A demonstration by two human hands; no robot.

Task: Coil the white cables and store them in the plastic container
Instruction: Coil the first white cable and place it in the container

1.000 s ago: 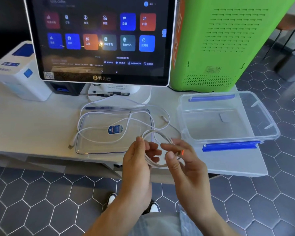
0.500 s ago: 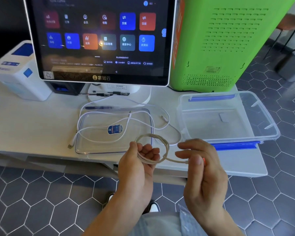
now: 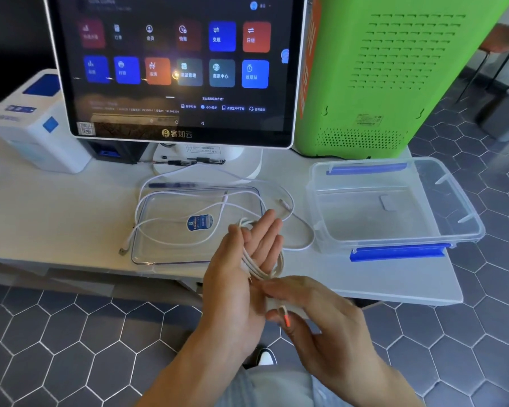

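Two hands meet nearest us: our right hand point(image 3: 321, 315) pinches the blurred orange-tipped plug point(image 3: 285, 317), our left hand point(image 3: 247, 259), fingers straight, wears the coiled white cable point(image 3: 260, 264), before the empty clear plastic container point(image 3: 459, 230).

A white cable point(image 3: 259, 264) with an orange-tipped plug lies across the left hand point(image 3: 241, 277). Beyond the hand, more white cable point(image 3: 171, 218) crosses a clear lid point(image 3: 165, 254) bearing a blue label. Right of the hand, a clear plastic container point(image 3: 394, 201) has blue clips. Behind it stands a bright green machine point(image 3: 388, 74). The table point(image 3: 41, 212) is white; the floor point(image 3: 56, 342) has grey hexagonal tiles.
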